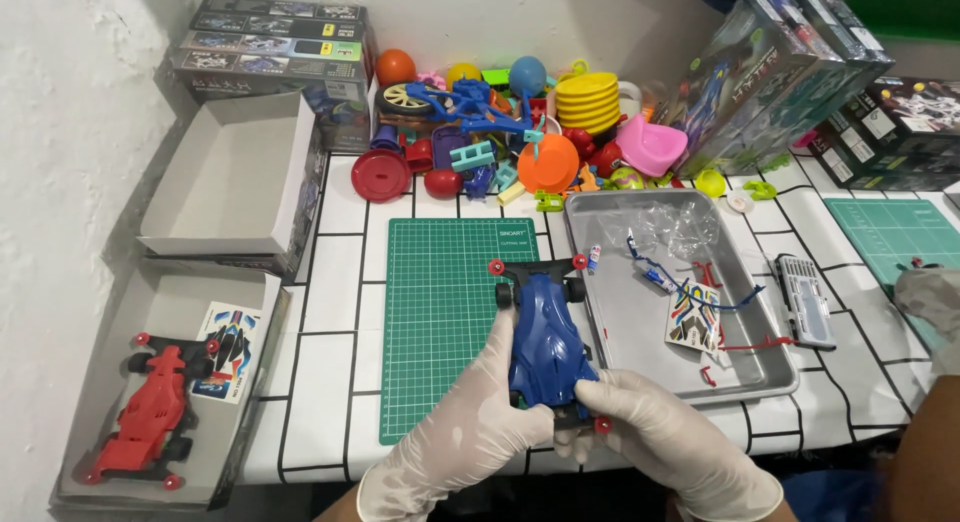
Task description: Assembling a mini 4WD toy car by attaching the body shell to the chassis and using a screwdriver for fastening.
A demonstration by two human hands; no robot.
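From above, both gloved hands hold a blue toy car (545,337) over the near edge of the table (335,282). The left hand (455,437) wraps the car's left flank, fingers curled up along the body. The right hand (665,437) closes on the rear end, fingertips by a small red roller at the back corner. The car points away from the person, its black front bumper with two red rollers lying over the right edge of a green mat (440,322). The car sits between the mat and a metal tray (610,312), overlapping both.

The tray lies just right of the mat. In it are a sticker sheet (693,317), a crumpled clear bag (668,222), blue wire and a few red bits. A small grey parts case (805,300) lies right of the tray, near a second green mat (895,237).

On the left, an open box (165,382) holds a red toy car (145,417) and another sticker sheet. An empty box lid (235,182) stands behind it, with stacked kit boxes (275,47) further back. A heap of coloured plastic toys (510,122) fills the far middle of the table, and more kit boxes (790,77) lean at the right rear. A grey cloth shows at the right edge.
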